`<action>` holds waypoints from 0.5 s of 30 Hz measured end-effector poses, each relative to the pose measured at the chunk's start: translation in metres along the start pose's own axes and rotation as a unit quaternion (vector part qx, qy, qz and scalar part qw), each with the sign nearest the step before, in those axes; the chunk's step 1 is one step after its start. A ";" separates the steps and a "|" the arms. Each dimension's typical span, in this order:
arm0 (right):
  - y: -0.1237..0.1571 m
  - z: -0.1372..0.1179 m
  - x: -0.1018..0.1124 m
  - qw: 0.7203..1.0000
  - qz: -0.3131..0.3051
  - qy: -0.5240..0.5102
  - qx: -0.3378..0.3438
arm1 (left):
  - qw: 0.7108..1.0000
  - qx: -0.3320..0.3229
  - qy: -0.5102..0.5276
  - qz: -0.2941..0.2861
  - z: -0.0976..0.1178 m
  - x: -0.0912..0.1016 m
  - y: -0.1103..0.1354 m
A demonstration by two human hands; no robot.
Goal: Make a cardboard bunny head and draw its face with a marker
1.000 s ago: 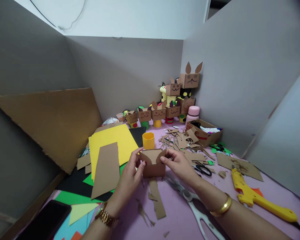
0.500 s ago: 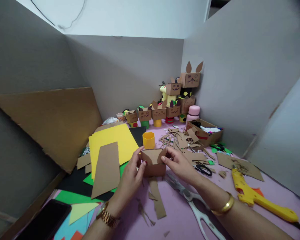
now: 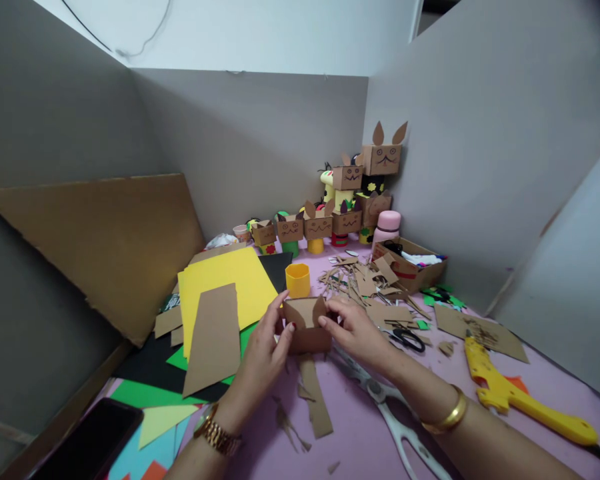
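A small brown cardboard box point(image 3: 309, 340) is between my two hands, with two leaf-shaped cardboard ears at its left and right edges. My left hand point(image 3: 266, 340) is closed on the left ear and side of the box, thumb in front. With thumb and fingers, my right hand point(image 3: 353, 327) pinches the right ear near the box's top edge. Just behind the box stands a yellow paper tube point(image 3: 298, 280). A cardboard strip point(image 3: 317, 407) lies below it on the pink tabletop. White-handled scissors point(image 3: 380, 393) rest under my right forearm.
Left are yellow sheets point(image 3: 250, 270), a cardboard piece point(image 3: 213, 340) and a phone point(image 3: 90, 440). Right are black-handled scissors point(image 3: 407, 339), a yellow glue gun point(image 3: 525, 400), cardboard scraps point(image 3: 365, 280) and an open box point(image 3: 425, 273). Cardboard animal figures point(image 3: 317, 227) and a pink bottle point(image 3: 387, 223) stand behind.
The right ear has shifted slightly left and stands more upright, with my right hand moving along with it. My left hand stays nearly still on the box.
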State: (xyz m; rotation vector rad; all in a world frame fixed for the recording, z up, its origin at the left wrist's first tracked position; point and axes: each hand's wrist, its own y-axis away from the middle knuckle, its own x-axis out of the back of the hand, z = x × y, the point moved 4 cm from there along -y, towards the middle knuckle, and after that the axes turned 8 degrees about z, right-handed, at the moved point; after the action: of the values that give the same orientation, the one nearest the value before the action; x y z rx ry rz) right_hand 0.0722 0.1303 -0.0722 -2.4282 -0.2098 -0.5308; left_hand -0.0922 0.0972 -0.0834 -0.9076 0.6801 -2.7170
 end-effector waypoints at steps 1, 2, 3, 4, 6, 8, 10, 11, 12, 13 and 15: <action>0.000 0.000 -0.001 1.000 0.002 0.006 -0.001 | 1.000 -0.001 0.000 0.000 0.000 0.000 0.000; 0.001 0.001 -0.001 1.000 0.003 0.010 -0.001 | 1.000 -0.002 0.000 0.000 0.001 0.000 0.000; 0.001 0.001 -0.001 1.000 0.003 0.012 -0.002 | 1.000 -0.004 0.000 0.000 0.001 0.000 0.001; 0.001 0.001 -0.002 1.000 0.002 0.011 -0.001 | 1.000 -0.005 0.000 0.001 0.002 0.000 0.001; 0.001 0.001 -0.002 1.000 -0.002 0.007 0.001 | 1.000 -0.007 -0.002 0.001 0.003 0.001 0.001; 0.001 0.002 -0.002 1.000 -0.004 0.002 0.002 | 1.000 -0.008 -0.003 0.001 0.003 0.001 0.000; 0.001 0.003 -0.002 1.000 -0.002 -0.003 0.002 | 1.000 -0.008 -0.006 0.002 0.003 0.002 0.000; 0.002 0.003 -0.002 1.000 0.000 -0.005 0.000 | 1.000 -0.007 -0.007 0.003 0.002 0.003 0.000; 0.002 0.004 -0.002 1.000 0.001 -0.007 -0.002 | 1.000 -0.006 -0.007 0.003 0.002 0.003 0.000; 0.002 0.004 -0.002 1.000 0.003 -0.009 -0.004 | 1.000 -0.006 -0.007 0.004 0.001 0.003 0.000; 0.002 0.004 -0.001 1.000 0.005 -0.015 -0.011 | 1.000 -0.005 -0.004 0.004 0.000 0.003 -0.001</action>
State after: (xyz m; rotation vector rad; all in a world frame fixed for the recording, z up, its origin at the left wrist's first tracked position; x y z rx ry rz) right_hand 0.0729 0.1316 -0.0769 -2.4579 -0.2063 -0.4957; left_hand -0.0946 0.0967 -0.0815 -0.9165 0.6935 -2.7040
